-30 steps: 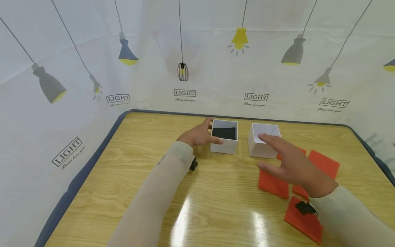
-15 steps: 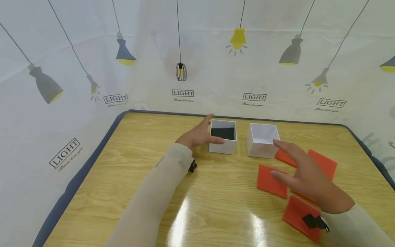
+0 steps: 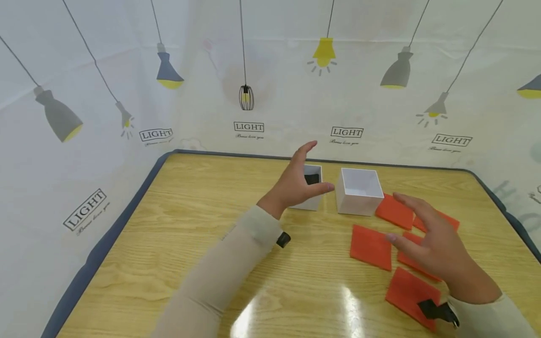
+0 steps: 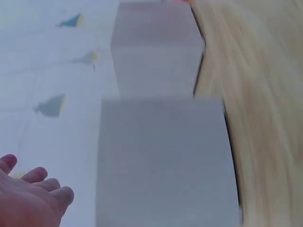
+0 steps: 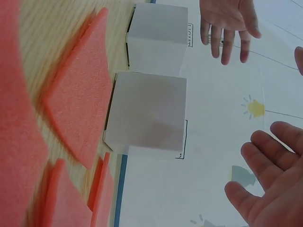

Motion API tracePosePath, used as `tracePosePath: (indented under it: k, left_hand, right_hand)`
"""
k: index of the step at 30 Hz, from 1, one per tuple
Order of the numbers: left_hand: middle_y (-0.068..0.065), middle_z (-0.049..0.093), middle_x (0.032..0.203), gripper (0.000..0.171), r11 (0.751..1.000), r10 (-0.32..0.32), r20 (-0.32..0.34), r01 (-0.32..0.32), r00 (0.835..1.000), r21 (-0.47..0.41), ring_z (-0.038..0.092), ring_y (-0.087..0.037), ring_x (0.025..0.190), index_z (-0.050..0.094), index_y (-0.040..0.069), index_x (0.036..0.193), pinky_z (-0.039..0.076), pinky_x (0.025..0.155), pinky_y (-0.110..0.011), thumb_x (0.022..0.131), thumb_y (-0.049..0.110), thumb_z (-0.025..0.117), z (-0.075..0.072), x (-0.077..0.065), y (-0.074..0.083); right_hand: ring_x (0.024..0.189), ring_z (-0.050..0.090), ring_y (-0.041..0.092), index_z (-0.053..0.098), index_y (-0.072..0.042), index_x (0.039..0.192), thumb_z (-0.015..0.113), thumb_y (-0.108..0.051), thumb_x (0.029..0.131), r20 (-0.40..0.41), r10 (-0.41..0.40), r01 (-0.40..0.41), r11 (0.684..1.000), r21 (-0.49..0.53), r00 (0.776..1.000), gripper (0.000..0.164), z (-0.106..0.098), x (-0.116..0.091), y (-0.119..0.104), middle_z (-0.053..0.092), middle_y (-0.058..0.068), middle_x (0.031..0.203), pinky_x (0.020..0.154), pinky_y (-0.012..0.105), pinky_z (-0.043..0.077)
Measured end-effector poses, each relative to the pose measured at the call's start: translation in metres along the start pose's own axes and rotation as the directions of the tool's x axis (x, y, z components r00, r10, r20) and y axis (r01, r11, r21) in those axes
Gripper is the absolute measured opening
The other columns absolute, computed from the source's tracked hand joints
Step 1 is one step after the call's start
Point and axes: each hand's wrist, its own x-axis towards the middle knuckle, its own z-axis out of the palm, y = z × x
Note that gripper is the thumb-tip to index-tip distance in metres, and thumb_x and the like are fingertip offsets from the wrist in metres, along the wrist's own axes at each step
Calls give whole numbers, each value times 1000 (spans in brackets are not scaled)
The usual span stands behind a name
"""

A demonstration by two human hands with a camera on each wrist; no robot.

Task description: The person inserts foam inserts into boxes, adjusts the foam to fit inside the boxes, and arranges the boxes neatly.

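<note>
My left hand (image 3: 291,185) hovers over the left white box (image 3: 310,203) in the head view, fingers spread and thumb apart, holding nothing. It covers much of that box; a black piece (image 3: 312,179) shows inside. The right white box (image 3: 357,203) stands beside it, its visible inside bare white. My right hand (image 3: 445,251), fingers extended and nothing in it, is held over several flat red foam squares (image 3: 371,247). In the right wrist view, both the right hand (image 5: 272,184) and the left hand (image 5: 228,19) appear raised off the boxes.
The wooden table (image 3: 190,225) has a dark blue edge (image 3: 236,155). A white sheet (image 3: 287,103) printed with lamps stands behind and around it. The red squares lie apart and partly overlapped by the right hand, in front of and right of the boxes.
My left hand has let go of the left box's side and risen to the right across it. My right hand has drawn back rightward from the right box to above the red squares.
</note>
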Motion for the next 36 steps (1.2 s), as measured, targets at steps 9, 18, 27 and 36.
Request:
tracePosePath:
  k: [9,18,27,36]
  left_hand:
    - [8,26,172,102,998,58,36,-58,998,-6,29,-16,157,22,30,168,32,125,-50,88,39,86,49,-5,20]
    - [5,30,169,96,998,30,76,-26,997,-50,44,-25,145,26,30,166,43,117,-43,90,38,83,83,1,21]
    - [7,30,169,94,999,-32,25,32,999,5,48,-24,140,28,31,166,46,114,-42,90,44,82,96,10,16]
    - [12,20,172,97,997,-73,-4,73,997,24,43,-24,144,26,32,166,49,109,-44,89,51,81,106,19,10]
  right_hand:
    - [137,32,-19,44,-18,161,83,-6,88,6,83,-84,996,40,997,83,-4,-8,2,52,14,157,105,4,22]
    - [138,33,-16,44,-17,161,82,-4,90,0,92,-92,993,78,996,82,-2,-12,8,50,7,159,108,6,22]
    - [141,34,-11,40,-18,163,80,-11,93,34,122,-123,991,49,992,81,-3,-11,10,48,15,161,109,8,20]
    - [140,33,-14,41,-16,163,81,-7,91,52,94,-98,992,76,994,82,-4,-7,12,49,16,160,108,6,22]
